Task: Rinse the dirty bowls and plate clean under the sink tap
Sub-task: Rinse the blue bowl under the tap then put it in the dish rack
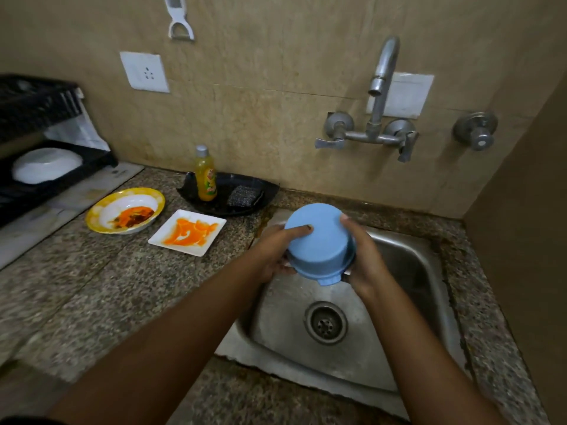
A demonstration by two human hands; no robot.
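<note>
two hands hold one blue bowl [319, 240] upside down over the sink [408, 348]: left hand [273, 256] fingers [302, 230] curled across its base, right hand [365, 259] wrapped round its far side. it looks like light, stiff plastic, likely slippery when wet; the rim seems the surest hold. the tap [382, 78] runs dry. on the table [92, 286], a stained yellow bowl [122, 214] and square plate [187, 232] wait.

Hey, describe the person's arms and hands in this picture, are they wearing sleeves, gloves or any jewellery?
Both forearms are bare as far as the picture shows: no sleeves reach into view. The left hand and right hand wear no gloves, and no watch, bracelet or ring shows on the visible parts. One fingernail on the left hand looks dark, but whether that is polish or shadow cannot be told.
</note>
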